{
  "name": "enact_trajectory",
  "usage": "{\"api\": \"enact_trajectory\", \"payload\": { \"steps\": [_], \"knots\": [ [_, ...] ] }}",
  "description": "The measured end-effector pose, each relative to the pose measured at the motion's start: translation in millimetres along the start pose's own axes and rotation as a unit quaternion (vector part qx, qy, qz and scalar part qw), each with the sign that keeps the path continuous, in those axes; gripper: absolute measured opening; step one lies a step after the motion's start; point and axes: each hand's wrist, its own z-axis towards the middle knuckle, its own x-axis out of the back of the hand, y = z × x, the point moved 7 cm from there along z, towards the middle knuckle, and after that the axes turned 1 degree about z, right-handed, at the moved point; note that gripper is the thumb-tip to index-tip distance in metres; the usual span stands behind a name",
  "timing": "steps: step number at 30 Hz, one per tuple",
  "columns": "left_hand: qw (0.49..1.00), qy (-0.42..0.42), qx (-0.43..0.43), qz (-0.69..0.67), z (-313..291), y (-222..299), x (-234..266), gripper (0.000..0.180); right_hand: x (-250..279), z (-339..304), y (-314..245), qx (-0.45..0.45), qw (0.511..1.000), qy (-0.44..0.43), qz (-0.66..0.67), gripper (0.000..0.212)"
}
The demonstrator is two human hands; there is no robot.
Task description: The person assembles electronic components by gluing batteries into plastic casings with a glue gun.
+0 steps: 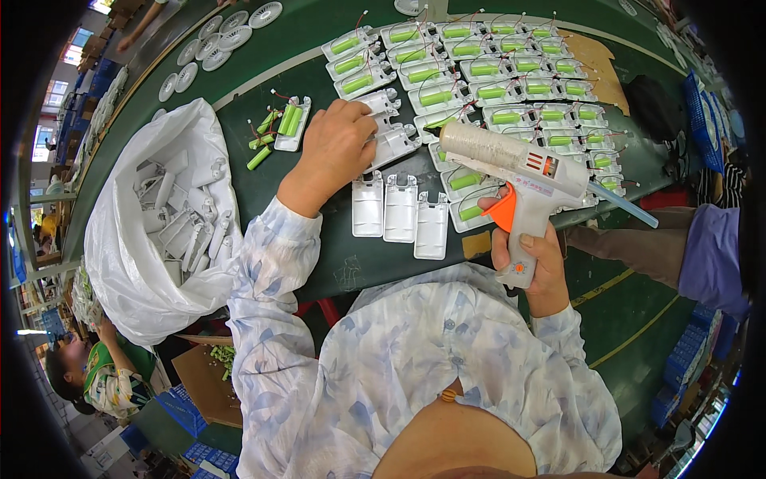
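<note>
My right hand (pixel 536 259) grips the handle of a white hot glue gun (pixel 550 172) with an orange trigger; its nozzle end points left over the rows, and a clear glue stick (pixel 630 206) sticks out of its back. My left hand (pixel 335 152), fingers curled, is at the edge of a white plastic shell (pixel 395 145); its fingertips are partly hidden. Three bare white shells (pixel 399 209) lie in front of it. Beyond the gun, many shells each carry a green battery cell (pixel 435 98) with thin wires. Left of my hand, a shell with green cells (pixel 291 121) lies near loose cells (pixel 258 157).
A white bag (pixel 112 231) full of white shells stands at the left table edge. Round white grilles (pixel 215 57) lie at the far left. Cardboard (pixel 594 68) lies under the far right rows. A person (pixel 104 375) is at lower left, near a carton (pixel 199 379); another person's arm (pixel 638 251) is at right.
</note>
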Motion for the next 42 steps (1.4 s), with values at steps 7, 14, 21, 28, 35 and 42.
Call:
{"api": "enact_trajectory", "payload": {
  "steps": [7,14,21,28,35,42],
  "knots": [
    [0.994,0.037,0.047,-0.089,-42.0,55.2,22.3,0.026,-1.0,-0.8,0.9,-0.002,1.0,-0.004,0.004,0.07],
    [0.988,0.041,0.138,-0.049,-67.9,116.7,3.6,0.059,-3.5,3.9,4.0,-0.012,1.0,-0.004,-0.002,0.07],
    [0.985,0.053,0.13,-0.096,-90.4,111.3,2.0,0.035,-7.5,-0.8,-0.2,-0.013,1.0,-0.015,-0.011,0.07],
    [0.984,-0.022,-0.009,-0.178,-117.9,103.8,14.8,0.031,-6.2,-1.8,1.1,-0.012,1.0,-0.016,-0.004,0.07],
    [0.96,-0.082,-0.155,-0.217,-79.8,107.6,1.5,0.027,-12.7,-1.9,2.4,-0.026,0.999,-0.016,-0.019,0.072],
    [0.968,-0.02,-0.142,-0.204,-63.5,102.3,-7.9,0.024,-21.0,2.7,-12.9,-0.005,0.999,-0.028,-0.027,0.071]
  ]
}}
